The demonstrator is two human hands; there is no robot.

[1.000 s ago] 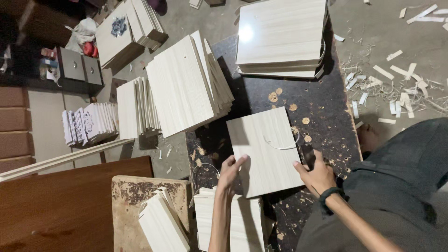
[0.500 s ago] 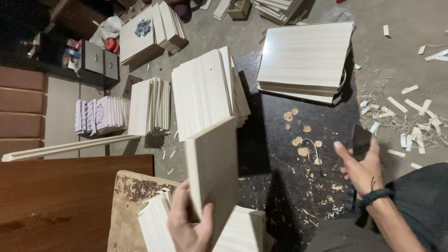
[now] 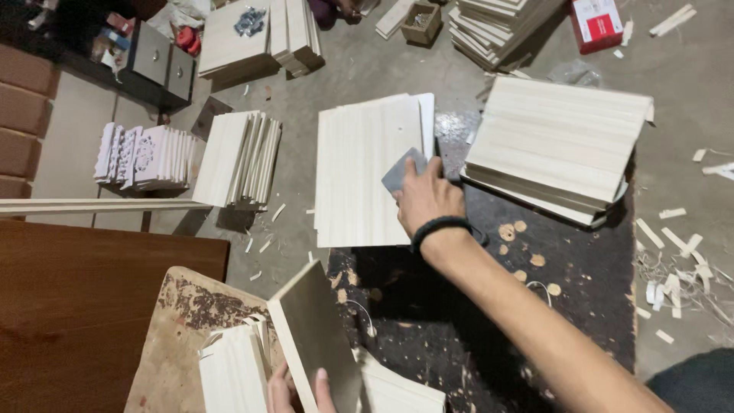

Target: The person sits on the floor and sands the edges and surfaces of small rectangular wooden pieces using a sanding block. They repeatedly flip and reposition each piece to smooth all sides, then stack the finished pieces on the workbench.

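1. The right hand [image 3: 425,195] reaches out over the dark mat [image 3: 489,321], its grip closed on a small grey sanding block [image 3: 403,170].
2. That block rests on the near edge of the fanned stack of pale wooden panels [image 3: 367,172], which lies on the floor at the mat's far-left corner.
3. The left hand [image 3: 294,390] shows only partly at the bottom edge, left of the mat; its grip is clamped on a single pale panel [image 3: 315,336] held tilted on edge.
4. Just left of that panel, more panels [image 3: 233,371] lean on a worn, stained board [image 3: 172,333].
5. A thicker panel stack [image 3: 558,145] sits on the mat's far-right corner.
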